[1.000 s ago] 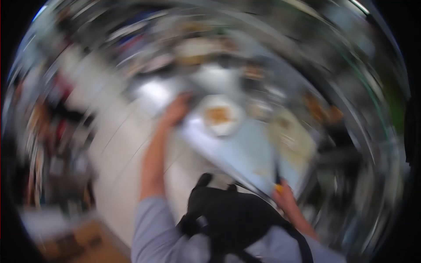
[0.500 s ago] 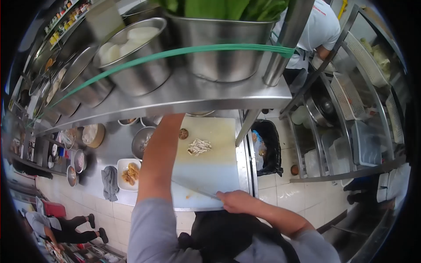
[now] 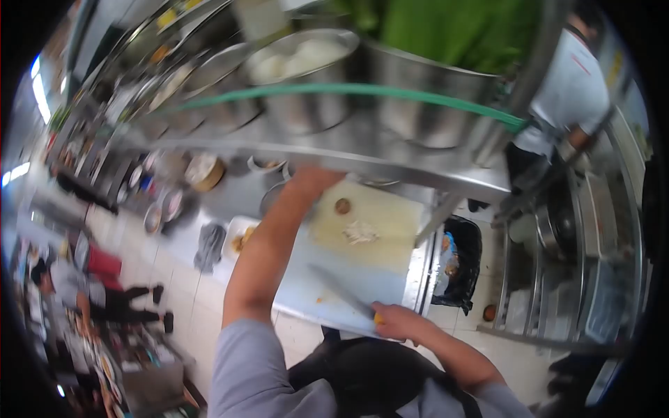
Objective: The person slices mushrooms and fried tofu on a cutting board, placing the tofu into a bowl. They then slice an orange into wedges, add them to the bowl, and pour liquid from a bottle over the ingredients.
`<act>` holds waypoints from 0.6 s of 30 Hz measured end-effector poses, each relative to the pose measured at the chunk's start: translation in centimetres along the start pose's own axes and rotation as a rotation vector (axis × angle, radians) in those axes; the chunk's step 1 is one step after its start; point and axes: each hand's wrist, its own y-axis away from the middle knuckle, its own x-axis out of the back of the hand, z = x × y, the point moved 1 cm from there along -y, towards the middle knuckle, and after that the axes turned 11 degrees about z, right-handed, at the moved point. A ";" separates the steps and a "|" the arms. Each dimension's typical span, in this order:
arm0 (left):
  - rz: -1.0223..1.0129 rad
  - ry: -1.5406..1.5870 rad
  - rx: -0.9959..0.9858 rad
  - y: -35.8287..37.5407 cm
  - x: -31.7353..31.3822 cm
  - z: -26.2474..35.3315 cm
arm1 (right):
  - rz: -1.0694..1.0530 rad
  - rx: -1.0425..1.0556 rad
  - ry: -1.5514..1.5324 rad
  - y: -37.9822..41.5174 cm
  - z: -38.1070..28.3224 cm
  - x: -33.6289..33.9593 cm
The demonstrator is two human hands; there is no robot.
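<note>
Head view: a white dish of browned food, partly hidden, sits by the cutting board's left edge. A steel pot above holds pale rounded pieces. By the board's far left corner is the left hand, its finger opening impossible to tell. Near it, one brown round piece looks uncut; rightward, pale slices lie already cut. The right hand's fingers wrap the knife near the near right corner. A larger pot holds greens.
</note>
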 end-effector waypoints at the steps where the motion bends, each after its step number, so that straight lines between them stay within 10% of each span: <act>1: 0.004 0.051 0.012 3.9 1.8 -0.1 | -0.009 -0.012 0.002 -0.2 0.7 0.1; 4: 0.200 0.449 -0.014 17.2 3.0 -0.9 | -0.160 -0.426 0.004 0.2 -4.9 4.0; 6: 0.175 0.457 0.075 23.1 0.2 -1.1 | 0.102 0.099 0.147 -0.4 -1.2 1.6; 10: 0.153 0.409 0.165 28.9 -4.8 -1.1 | -0.014 -0.225 0.173 0.7 -2.5 1.6; 18: 0.250 0.440 0.112 29.6 -4.9 0.5 | 0.238 0.044 0.217 0.2 -6.8 0.4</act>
